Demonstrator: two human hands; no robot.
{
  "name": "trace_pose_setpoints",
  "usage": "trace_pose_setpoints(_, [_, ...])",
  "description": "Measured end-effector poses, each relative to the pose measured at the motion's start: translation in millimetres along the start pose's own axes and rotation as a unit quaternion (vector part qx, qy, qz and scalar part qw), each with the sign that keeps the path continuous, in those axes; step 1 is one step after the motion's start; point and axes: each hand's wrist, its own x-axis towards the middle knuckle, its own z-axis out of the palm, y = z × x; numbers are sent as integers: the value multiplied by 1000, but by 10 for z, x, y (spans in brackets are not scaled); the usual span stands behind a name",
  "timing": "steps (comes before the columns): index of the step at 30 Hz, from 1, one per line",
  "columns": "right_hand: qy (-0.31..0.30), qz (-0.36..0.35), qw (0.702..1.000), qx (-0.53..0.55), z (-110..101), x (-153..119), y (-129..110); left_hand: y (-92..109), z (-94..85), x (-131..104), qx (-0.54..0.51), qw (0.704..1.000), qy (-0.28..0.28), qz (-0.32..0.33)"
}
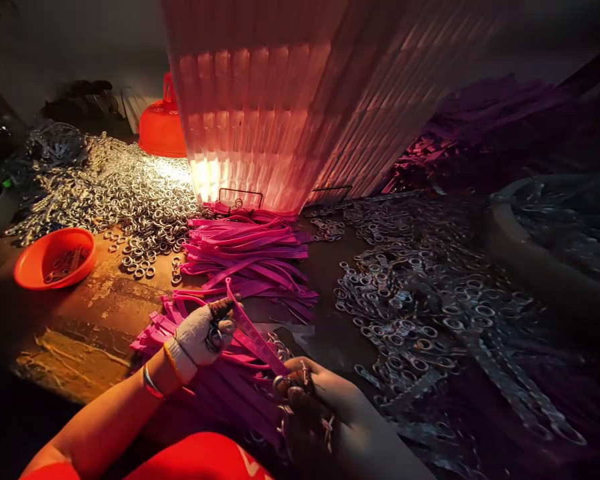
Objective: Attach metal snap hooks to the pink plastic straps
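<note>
My left hand (197, 337), in a whitish glove with dark-wrapped fingertips, is closed on one end of a magenta strap (257, 339). Metal rings (213, 338) hang at its fingers. Lower and to the right, my right hand (325, 400) is closed around the strap's other end; dark wrapping covers its fingers, and part of its grip is in shadow. The strap slants taut between both hands. Beneath them lies a heap of magenta straps (180, 393), with another stack of straps (245, 250) just beyond.
Loose metal rings (115, 183) are heaped at the back left under a red lamp (163, 127). An orange bowl (25, 270) stands nearby. Translucent corrugated sheets (260, 100) rise behind the straps. Linked ring pieces (405, 313) cover the right side, beside a large basin (503, 233).
</note>
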Motion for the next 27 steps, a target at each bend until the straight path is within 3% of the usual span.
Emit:
trace_pose_setpoints(7, [23, -18, 999, -40, 164, -180, 137, 178, 27, -227, -14, 1000, -21, 10])
trace_pose_setpoints(11, [56, -66, 991, -98, 165, -208, -42, 174, 207, -388, 52, 998, -22, 21])
trace_pose_setpoints(15, [103, -101, 973, -178, 93, -94, -298, 13, 344, -456, 161, 984, -15, 80])
trace_pose_setpoints(20, [171, -121, 884, -418, 153, 126, -411, -190, 352, -475, 273, 957, -16, 96])
trace_pose_setpoints(24, [199, -120, 806, -545, 283, 139, -389, -227, 368, -499, 338, 934, -41, 106])
trace_pose_setpoints(27, [215, -145, 741, -619, 328, 80, -362, -196, 401, -526, 420, 894, -77, 136])
